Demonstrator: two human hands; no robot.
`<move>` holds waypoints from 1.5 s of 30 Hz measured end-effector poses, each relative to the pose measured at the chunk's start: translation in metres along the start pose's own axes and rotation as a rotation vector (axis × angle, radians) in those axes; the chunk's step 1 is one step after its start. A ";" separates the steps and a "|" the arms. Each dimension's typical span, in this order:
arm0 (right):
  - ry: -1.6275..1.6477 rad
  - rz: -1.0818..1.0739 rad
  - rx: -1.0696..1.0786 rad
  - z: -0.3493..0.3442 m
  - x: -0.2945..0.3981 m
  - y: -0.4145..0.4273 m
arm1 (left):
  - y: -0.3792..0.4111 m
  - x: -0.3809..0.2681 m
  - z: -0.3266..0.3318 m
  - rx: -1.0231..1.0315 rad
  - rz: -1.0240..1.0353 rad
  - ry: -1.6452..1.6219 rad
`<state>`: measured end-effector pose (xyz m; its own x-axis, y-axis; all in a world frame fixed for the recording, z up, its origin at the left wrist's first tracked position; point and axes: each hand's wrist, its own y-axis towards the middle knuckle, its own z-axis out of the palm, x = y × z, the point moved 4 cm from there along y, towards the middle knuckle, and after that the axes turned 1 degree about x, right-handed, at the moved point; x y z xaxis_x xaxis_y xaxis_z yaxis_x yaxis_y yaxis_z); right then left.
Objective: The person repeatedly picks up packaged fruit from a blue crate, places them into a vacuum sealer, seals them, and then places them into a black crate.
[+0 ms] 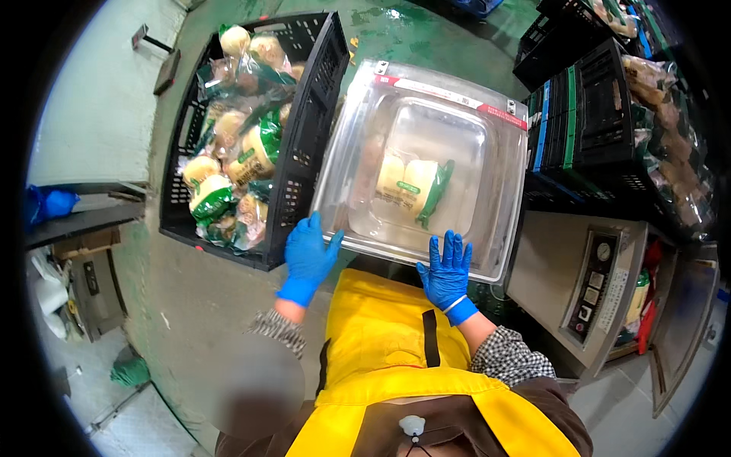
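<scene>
Both my hands wear blue gloves. The clear domed lid [440, 251] of a vacuum packing machine lies before me, and a plastic food bag [417, 183] with pale contents and a green end shows through it. My left hand [310, 257] is at the lid's near left corner, thumb and fingers spread, with nothing in its grasp. Near the front edge, my right hand [448, 271] rests with fingers extended on or just over the rim. Left of the lid stands a black plastic crate [314, 85] holding several similar bags [254, 151].
Stacked black crates [599, 114] with more bags stand at the right. Below them is a metal machine cabinet [548, 274] with a gauge and switches, and another bag [637, 297] beside it. Green floor [382, 34] shows beyond the lid. A dark shelf [85, 223] juts in at the far left.
</scene>
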<state>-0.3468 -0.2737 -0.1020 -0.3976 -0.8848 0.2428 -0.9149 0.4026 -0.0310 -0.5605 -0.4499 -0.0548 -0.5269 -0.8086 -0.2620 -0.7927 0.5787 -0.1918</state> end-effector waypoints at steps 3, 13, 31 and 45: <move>0.013 -0.025 -0.029 0.043 -0.008 -0.007 | 0.035 0.042 0.075 -0.021 -0.129 -0.141; 0.012 -0.023 -0.121 0.065 -0.014 -0.012 | 0.058 0.053 0.116 0.293 -0.360 -0.143; -0.028 -0.015 -0.155 0.066 -0.011 -0.011 | 0.055 0.057 0.116 0.323 -0.265 -0.184; -0.081 0.007 -0.153 0.066 -0.011 -0.009 | 0.058 0.049 0.114 0.379 -0.240 -0.211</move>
<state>-0.3389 -0.2834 -0.1682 -0.4143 -0.8953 0.1636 -0.8930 0.4346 0.1166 -0.5979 -0.4436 -0.1865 -0.2388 -0.9073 -0.3462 -0.6960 0.4085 -0.5905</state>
